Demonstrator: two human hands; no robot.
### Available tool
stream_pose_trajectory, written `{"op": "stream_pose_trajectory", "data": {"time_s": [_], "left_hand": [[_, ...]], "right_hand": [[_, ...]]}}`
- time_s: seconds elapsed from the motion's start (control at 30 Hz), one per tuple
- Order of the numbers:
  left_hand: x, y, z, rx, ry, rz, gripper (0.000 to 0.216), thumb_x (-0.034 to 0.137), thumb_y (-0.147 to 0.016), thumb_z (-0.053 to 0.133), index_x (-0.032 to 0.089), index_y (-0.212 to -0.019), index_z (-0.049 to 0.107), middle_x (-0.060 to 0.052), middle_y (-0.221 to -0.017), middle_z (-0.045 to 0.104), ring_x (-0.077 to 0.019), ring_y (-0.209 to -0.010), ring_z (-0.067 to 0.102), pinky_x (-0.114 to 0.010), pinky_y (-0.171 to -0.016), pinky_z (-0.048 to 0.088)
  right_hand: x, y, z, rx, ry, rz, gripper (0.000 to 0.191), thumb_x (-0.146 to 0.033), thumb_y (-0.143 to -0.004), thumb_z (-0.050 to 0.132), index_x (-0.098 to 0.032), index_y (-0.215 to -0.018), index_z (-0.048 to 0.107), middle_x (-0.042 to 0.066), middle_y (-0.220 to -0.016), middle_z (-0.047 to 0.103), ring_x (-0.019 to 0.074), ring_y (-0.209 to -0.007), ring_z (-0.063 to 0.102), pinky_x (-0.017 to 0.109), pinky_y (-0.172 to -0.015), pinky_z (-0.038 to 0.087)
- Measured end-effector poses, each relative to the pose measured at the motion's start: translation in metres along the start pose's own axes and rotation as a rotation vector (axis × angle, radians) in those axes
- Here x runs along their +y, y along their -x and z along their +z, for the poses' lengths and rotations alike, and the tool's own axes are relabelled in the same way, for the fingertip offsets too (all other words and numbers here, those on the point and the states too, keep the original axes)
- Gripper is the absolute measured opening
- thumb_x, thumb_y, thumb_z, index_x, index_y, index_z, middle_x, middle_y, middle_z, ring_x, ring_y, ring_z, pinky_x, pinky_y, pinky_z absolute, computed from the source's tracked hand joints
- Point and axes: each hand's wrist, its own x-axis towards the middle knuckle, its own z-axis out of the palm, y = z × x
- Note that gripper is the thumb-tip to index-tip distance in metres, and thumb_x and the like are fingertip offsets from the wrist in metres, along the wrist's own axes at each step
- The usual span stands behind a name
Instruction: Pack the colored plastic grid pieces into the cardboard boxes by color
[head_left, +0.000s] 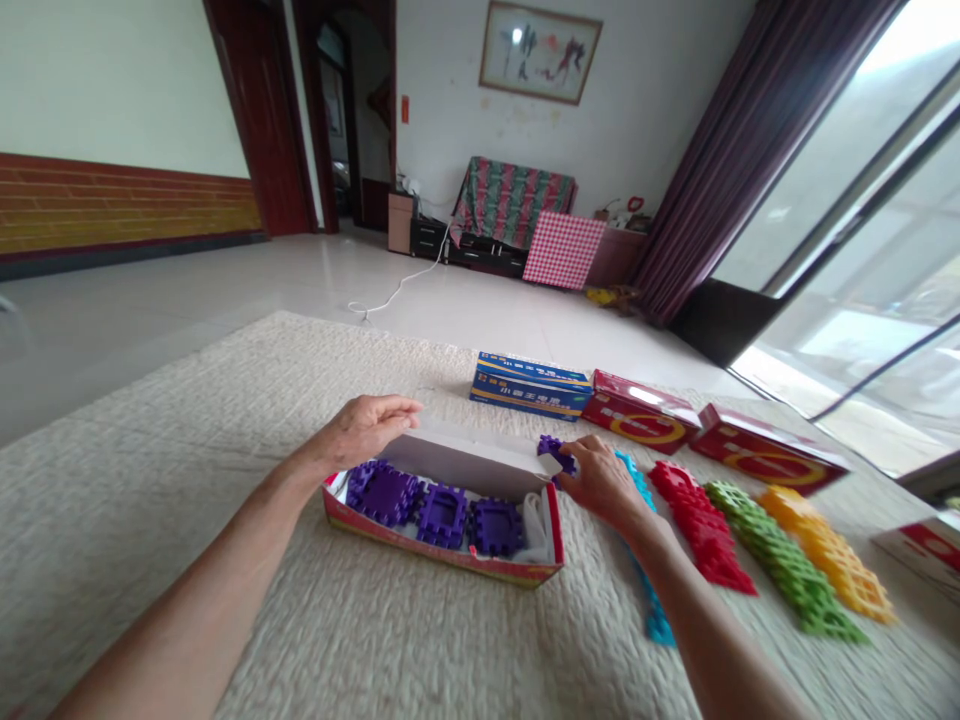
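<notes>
An open red cardboard box (pixel 442 562) sits on the woven cover, its white lid flap (pixel 465 450) raised along the far side. Inside lie several purple interlocking plastic blocks (pixel 441 515) and a white bundle (pixel 535 525) at the right end. My left hand (pixel 371 428) is at the flap's left end, fingers stretched out; whether it presses the flap is unclear. Just beyond the box's right end, my right hand (pixel 604 478) has its fingers closed on a purple block (pixel 553 452), close to the flap's corner. My fingers and the flap partly cover that block.
To the right lie rows of blue (pixel 660 625), red (pixel 701 530), green (pixel 787 560) and yellow blocks (pixel 832 550). Behind stand a blue box (pixel 529 392) and two red boxes (pixel 637 415). Another box (pixel 926 550) lies at the right edge. A white cable (pixel 397 290) crosses the floor.
</notes>
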Motion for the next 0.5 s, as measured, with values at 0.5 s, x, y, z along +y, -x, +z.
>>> {"op": "stream_pose_trajectory", "data": {"time_s": [0.5], "left_hand": [[-0.005,-0.001,0.0,-0.006,0.002,-0.001,0.041,0.039,-0.076,0.058,0.015,-0.108,0.068,-0.007,-0.098,0.074,-0.0215,-0.095,0.067,-0.034,-0.089,0.049]], "right_hand": [[0.014,0.038,-0.024,-0.263,-0.155,0.099,0.023,-0.024,-0.076,0.054,-0.015,-0.092,0.068,0.008,-0.08,0.07,0.02,-0.072,0.065,0.031,-0.066,0.048]]}}
